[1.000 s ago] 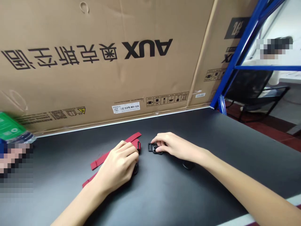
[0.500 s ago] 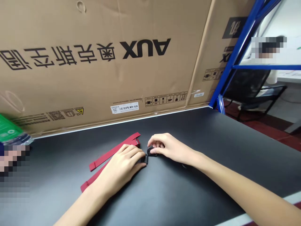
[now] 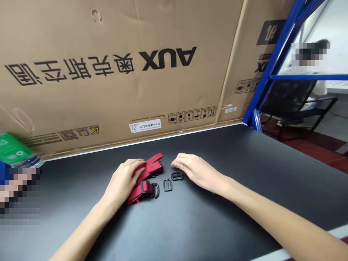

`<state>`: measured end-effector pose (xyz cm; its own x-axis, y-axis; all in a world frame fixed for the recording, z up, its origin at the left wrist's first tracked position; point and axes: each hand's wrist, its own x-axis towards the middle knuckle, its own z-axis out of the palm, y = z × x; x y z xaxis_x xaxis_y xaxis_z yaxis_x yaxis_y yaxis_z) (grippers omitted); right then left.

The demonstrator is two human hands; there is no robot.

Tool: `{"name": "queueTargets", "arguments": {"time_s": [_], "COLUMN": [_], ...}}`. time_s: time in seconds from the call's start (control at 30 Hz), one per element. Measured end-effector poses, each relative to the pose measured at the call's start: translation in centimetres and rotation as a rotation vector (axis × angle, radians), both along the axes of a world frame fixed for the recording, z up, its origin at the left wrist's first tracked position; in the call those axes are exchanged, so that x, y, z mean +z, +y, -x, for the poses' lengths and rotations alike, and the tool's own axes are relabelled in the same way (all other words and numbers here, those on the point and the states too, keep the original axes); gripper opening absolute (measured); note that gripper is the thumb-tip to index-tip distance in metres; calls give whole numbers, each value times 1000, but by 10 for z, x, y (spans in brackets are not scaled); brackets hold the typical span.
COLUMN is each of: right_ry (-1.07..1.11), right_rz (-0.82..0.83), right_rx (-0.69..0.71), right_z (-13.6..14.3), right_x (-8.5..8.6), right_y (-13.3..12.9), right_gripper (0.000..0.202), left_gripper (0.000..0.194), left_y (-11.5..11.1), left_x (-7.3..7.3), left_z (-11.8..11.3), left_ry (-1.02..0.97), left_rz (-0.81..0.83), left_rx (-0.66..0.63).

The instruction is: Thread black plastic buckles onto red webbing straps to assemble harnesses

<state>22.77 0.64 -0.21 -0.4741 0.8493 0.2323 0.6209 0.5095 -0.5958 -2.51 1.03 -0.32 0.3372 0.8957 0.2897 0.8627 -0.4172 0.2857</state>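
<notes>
My left hand (image 3: pixel 125 178) is over two red webbing straps, its thumb and fingers closed on the farther red strap (image 3: pixel 155 158). The nearer red strap (image 3: pixel 133 197) lies partly beneath the hand, threaded through a black slider buckle (image 3: pixel 145 186) with a black ring (image 3: pixel 156 190) at its end. To their right, a loose black slider buckle (image 3: pixel 168 185) and a loose black D-ring (image 3: pixel 177 176) rest flat on the table. Just behind the D-ring, my right hand (image 3: pixel 194 168) holds its fingertips together, with nothing visible in them.
A large cardboard box (image 3: pixel 116 94) stands along the back edge of the black tabletop (image 3: pixel 206 224). At the left is a green-labelled package (image 3: pixel 17 152) beside another person's blurred part. A blue metal frame (image 3: pixel 272 72), a chair (image 3: pixel 288 96) and a seated person are at the right.
My left hand has moved left, off the loose slider buckle and onto the straps, whose ends have shifted. My right hand has let go of the D-ring and drawn slightly back.
</notes>
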Motion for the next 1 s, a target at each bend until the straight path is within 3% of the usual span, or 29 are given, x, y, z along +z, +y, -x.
{"name": "queueTargets", "arguments": {"time_s": [0.1, 0.23, 0.4, 0.5, 0.67, 0.73, 0.83, 0.9, 1.0], "right_ry": [37, 59, 166, 294, 649, 751, 923, 1020, 1102], "right_rz": [10, 35, -8, 74, 256, 296, 313, 272, 266], "right_rx": [-49, 17, 63, 131, 230, 192, 12, -94, -136], "right_z": [0, 2, 8, 14, 21, 20, 15, 11, 5], "right_x": [-4, -11, -6, 1, 3, 3, 7, 13, 22], "right_y": [2, 3, -6, -13, -18, -15, -10, -6, -3], "right_gripper": [37, 59, 30, 26, 31, 37, 37, 32, 27], "left_gripper": [34, 28, 20, 14, 17, 14, 9, 10, 18], "left_y": [2, 2, -8, -21, -35, -37, -38, -39, -38], "left_x": [-2, -1, 11, 14, 3, 0, 2, 4, 3], "left_z": [-1, -3, -12, -21, -35, -38, -40, -40, -40], "left_ry": [-56, -197, -322, -317, -143, -111, -72, 3, 122], "left_rz": [45, 22, -259, -478, -593, -619, -627, -555, -385], "left_rx": [33, 13, -15, -117, -387, -419, -424, -458, -483]}}
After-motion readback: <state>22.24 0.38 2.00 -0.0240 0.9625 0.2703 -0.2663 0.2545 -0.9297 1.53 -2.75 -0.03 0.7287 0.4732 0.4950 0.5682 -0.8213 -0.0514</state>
